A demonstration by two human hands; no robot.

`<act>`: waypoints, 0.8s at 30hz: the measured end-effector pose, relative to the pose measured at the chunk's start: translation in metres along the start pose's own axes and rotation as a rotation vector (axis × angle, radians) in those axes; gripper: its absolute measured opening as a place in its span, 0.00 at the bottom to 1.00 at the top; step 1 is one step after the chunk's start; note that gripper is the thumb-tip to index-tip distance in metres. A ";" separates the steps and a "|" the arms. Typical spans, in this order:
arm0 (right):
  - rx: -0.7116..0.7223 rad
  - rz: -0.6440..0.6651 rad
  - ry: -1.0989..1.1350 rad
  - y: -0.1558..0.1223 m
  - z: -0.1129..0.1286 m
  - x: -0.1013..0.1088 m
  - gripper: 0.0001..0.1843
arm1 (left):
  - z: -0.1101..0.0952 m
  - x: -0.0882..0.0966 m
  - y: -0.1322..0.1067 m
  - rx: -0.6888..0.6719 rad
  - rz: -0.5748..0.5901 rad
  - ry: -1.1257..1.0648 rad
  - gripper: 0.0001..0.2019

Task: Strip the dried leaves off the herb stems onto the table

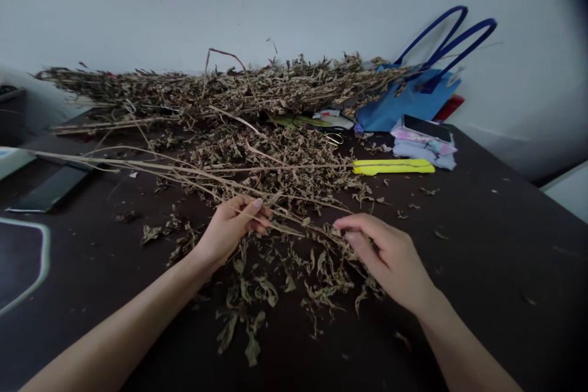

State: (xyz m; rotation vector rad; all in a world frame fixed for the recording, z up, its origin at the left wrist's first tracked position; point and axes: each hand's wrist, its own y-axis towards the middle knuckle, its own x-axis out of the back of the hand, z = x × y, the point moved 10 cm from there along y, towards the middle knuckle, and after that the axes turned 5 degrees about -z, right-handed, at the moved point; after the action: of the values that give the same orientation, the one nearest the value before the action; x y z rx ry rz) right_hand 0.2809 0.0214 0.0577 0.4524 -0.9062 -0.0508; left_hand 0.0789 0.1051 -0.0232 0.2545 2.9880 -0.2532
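My left hand (pixel 241 217) is closed around thin dried stems (pixel 202 173), which run from the far left across the middle of the table. Bare for most of their length, the stems carry a few shrivelled leaves toward their right ends. There, my right hand (pixel 388 257) has its thumb and fingers drawn together at the leafy tips; what lies between them is hidden. Under and in front of both hands, loose dried leaves (pixel 252 291) are scattered on the dark table (pixel 487 269). Behind the stems lies a wider heap of crumbled leaves (pixel 285 153).
A large bundle of dried plants (pixel 275 86) lies along the wall. At the back right are a blue bag (pixel 386 104) and a phone (pixel 427 127) on folded cloth (pixel 425 150). A yellow strip (pixel 395 166), scissors (pixel 334 138) and a dark flat device (pixel 52 187) also lie here.
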 end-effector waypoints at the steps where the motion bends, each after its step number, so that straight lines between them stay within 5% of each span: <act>1: 0.050 0.025 -0.061 -0.001 0.004 -0.005 0.12 | 0.001 0.001 0.001 0.003 0.004 -0.009 0.13; 9: 0.154 0.092 -0.333 -0.006 0.006 -0.026 0.11 | 0.005 0.004 0.004 0.042 0.038 -0.002 0.14; 17: 0.181 0.029 -0.345 -0.006 0.012 -0.018 0.10 | 0.008 0.005 0.004 0.098 0.018 -0.119 0.11; 24: 0.090 0.114 -0.220 -0.008 0.005 -0.028 0.12 | 0.014 0.008 0.004 0.120 0.012 -0.238 0.06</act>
State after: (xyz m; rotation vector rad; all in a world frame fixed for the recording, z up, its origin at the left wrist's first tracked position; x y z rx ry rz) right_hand 0.2608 0.0195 0.0360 0.4842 -1.1531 0.0455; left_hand 0.0733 0.1078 -0.0389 0.2358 2.7391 -0.4298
